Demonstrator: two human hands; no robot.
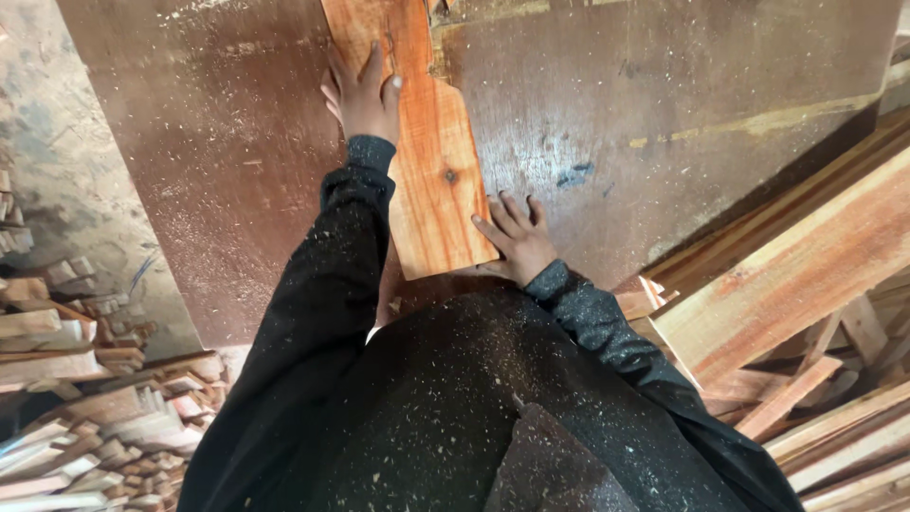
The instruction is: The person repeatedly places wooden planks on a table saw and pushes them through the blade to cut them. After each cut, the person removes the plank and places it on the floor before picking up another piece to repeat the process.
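So there's this reddish-orange plank (pixel 428 142) lying flat on the dusty brown tabletop (pixel 664 104), with strong grain, a dark knot and a stepped, notched right edge. Left hand (pixel 365 95) presses flat on its far part, right hand (pixel 517 242) rests fingers-spread against the near corner, neither grip clenched. Offcuts (pixel 95 417) are piled lower left and boards (pixel 806 275) stacked right.

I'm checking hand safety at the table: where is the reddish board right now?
In the head view the reddish board lies flat at centre on the brown table, left hand on its far part, right hand at its near corner.
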